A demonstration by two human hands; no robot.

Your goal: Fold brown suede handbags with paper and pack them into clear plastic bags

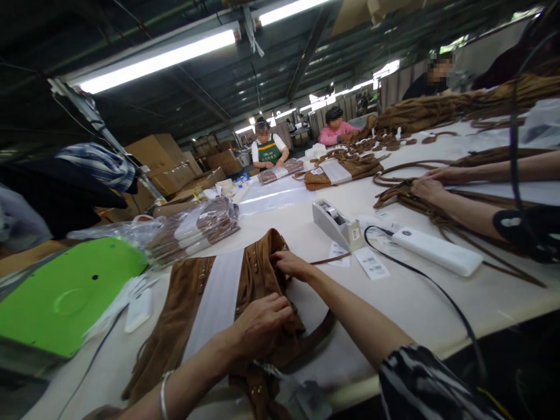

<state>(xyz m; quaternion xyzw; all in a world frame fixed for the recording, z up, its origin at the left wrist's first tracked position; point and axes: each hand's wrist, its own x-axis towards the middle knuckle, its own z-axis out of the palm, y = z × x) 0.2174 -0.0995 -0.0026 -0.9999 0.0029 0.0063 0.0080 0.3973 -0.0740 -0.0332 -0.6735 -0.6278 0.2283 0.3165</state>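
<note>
A brown suede bag (184, 291) with small metal fittings lies at an angle on the table before me. A white paper band (219, 289) runs across it. My left hand (265, 321), with a silver bangle on its wrist, lies over the bag's right part, fingers curled into the suede. Just beyond, my right hand (291, 265) has its fingers closed at the bag's upper right edge, with the fingertips partly hidden in the folds. A brown strap (321, 335) curves out below my right forearm. Clear plastic (301, 396) shows at the near table edge.
A tape dispenser (336, 224), printed labels (371, 262) and a white corded device (437, 251) lie to the right. At left are a green panel (74, 291) and plastic-wrapped bags (196, 227). A co-worker's hands (431, 184) handle brown straps; other people work farther back.
</note>
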